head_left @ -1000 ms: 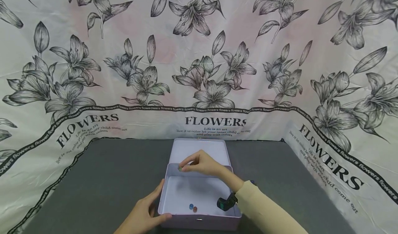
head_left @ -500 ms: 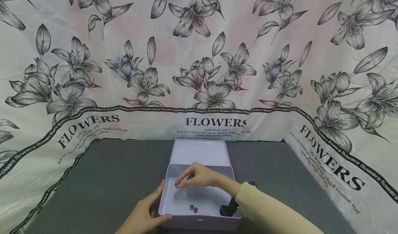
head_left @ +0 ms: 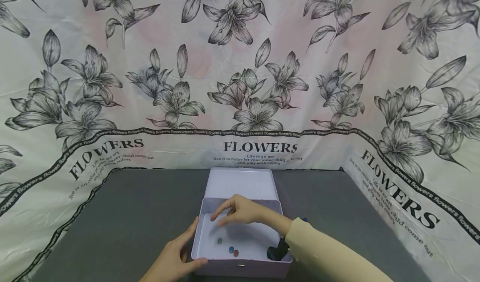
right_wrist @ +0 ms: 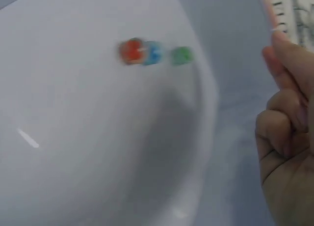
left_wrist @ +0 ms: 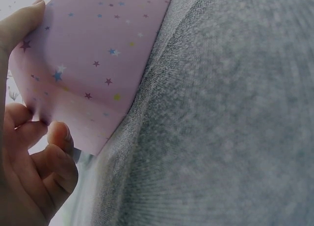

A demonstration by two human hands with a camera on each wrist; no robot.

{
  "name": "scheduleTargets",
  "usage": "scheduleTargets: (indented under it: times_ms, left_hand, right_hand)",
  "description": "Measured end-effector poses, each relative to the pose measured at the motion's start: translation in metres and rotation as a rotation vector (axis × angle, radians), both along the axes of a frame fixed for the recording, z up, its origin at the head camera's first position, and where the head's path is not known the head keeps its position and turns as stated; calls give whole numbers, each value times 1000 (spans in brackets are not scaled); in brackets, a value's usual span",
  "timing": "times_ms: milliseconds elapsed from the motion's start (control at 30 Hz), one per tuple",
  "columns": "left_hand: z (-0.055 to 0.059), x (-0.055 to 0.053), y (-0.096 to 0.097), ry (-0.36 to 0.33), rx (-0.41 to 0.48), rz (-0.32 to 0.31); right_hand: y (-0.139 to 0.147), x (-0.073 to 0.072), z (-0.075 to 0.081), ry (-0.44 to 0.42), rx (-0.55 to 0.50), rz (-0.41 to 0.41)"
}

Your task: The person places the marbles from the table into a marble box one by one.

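Note:
A lilac metal box [head_left: 225, 268] with its lid [head_left: 240, 184] raised at the back stands in the middle of the head view. My left hand [head_left: 173, 253] holds its front left corner, thumb on the front and fingers along the side; printed stars cover the box wall [left_wrist: 93, 54] in the left wrist view. Over the box's inside, my right hand [head_left: 241, 210] has thumb and forefinger apart with nothing between them. On the box floor lie a green marble [head_left: 219, 240], a blue marble [head_left: 231, 249] and an orange-red marble [head_left: 236, 253], the latter two side by side.
A dark grey cloth [head_left: 150, 207] covers the table under the box. Flower-printed curtain [head_left: 258, 86] rises behind it and along both sides. The black wrist camera [head_left: 278, 250] hangs low over the box's front right. A small dark blue thing [head_left: 305, 220] shows behind the right sleeve.
My right hand came down into the box and let go of the green marble, which now lies on the floor near the other two. The left hand stays at the corner.

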State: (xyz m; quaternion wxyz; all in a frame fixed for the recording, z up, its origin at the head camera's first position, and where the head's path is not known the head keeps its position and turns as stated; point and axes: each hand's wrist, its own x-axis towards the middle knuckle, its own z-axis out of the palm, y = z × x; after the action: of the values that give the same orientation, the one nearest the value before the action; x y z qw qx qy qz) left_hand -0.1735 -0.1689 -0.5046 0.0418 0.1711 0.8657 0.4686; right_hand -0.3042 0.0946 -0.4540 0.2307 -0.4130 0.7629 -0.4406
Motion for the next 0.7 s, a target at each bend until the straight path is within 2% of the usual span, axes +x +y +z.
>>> scheduleTargets:
  times_ms: [133, 267, 500, 700]
  left_hand:
    - [-1, -1, 0, 5, 18, -17]
    - [-2, -1, 1, -8, 33, -24]
    - [-1, -2, 3, -44, 26, 1]
    - [1, -1, 1, -27, -3, -2]
  right_hand:
    - [3, -1, 17, 41, -49, 13]
    - [9, 0, 37, 67, -108, -25]
    - [42, 1, 70, 93, -170, -219]
    - [85, 8, 78, 159, -219, -378]
